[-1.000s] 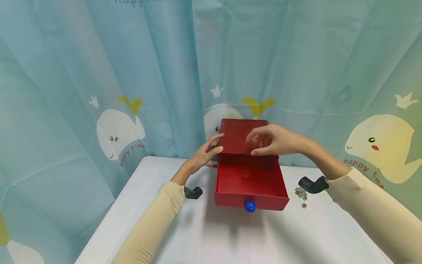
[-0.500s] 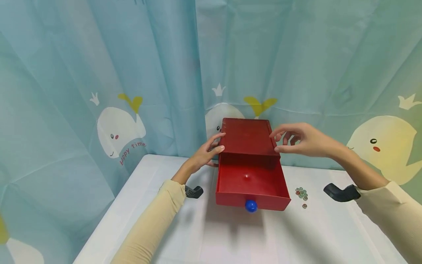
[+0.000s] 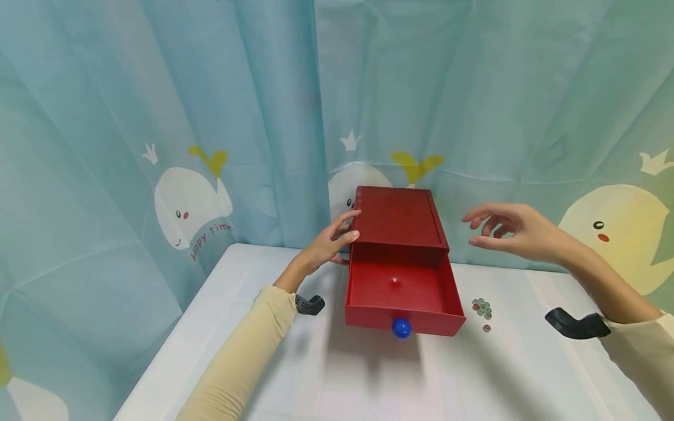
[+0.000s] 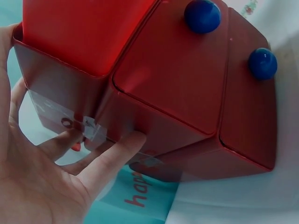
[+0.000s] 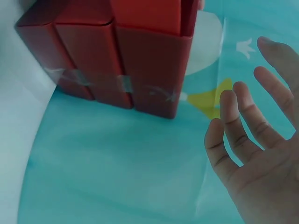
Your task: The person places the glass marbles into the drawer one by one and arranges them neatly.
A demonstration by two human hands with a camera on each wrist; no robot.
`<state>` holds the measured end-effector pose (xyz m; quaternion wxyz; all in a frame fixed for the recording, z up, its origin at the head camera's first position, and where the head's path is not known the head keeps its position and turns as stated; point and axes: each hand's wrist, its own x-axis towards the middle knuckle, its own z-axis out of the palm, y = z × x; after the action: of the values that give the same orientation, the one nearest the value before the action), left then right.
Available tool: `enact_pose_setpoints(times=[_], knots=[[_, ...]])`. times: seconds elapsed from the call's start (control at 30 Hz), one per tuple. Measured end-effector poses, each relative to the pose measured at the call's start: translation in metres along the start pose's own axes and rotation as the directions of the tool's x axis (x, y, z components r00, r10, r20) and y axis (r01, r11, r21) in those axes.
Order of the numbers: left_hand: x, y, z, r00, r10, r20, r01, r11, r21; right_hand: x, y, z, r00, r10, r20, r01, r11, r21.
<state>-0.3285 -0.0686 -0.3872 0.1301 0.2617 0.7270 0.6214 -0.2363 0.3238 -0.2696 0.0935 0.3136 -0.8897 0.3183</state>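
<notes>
A red drawer cabinet (image 3: 400, 216) of three stacked, taped units stands on the table. Its top drawer (image 3: 363, 317) is pulled out towards me, with a blue knob (image 3: 402, 328) on the front; no contents show inside. In the left wrist view the two lower blue knobs (image 4: 262, 63) sit on closed drawers. My left hand (image 3: 323, 245) rests against the cabinet's left side, its spread fingers (image 4: 110, 161) touching the wall. Right of the cabinet my right hand (image 3: 518, 231) hangs in the air, fingers loosely bent, holding nothing and apart from everything.
Several small round greenish and reddish pieces (image 3: 481, 306) lie clustered on the white table (image 3: 537, 345) right of the drawer, with a single piece (image 3: 487, 328) nearer me. A blue curtain (image 3: 253, 117) printed with whales hangs close behind the cabinet.
My right hand has moved from above the cabinet's top out to the right, away from it. The left hand stays on the side; the drawer remains pulled out.
</notes>
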Motion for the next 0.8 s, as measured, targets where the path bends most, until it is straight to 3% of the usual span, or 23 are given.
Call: enact_pose_setpoints(times=[0.37, 0.63, 0.8], knots=[[-0.001, 0.001, 0.000, 1.000, 0.005, 0.000, -0.005, 1.000, 0.011, -0.029, 0.028, 0.008, 0.996, 0.076, -0.055, -0.076, 0.997, 0.000], [-0.002, 0.000, 0.001, 1.000, 0.007, -0.001, -0.007, 1.000, 0.009, -0.050, 0.049, 0.020, 0.997, 0.070, -0.040, -0.069, 0.997, 0.019], [-0.002, 0.001, 0.001, 1.000, 0.008, 0.001, -0.008, 1.000, 0.010, -0.068, 0.063, 0.033, 0.990, 0.135, -0.038, -0.134, 0.991, 0.024]])
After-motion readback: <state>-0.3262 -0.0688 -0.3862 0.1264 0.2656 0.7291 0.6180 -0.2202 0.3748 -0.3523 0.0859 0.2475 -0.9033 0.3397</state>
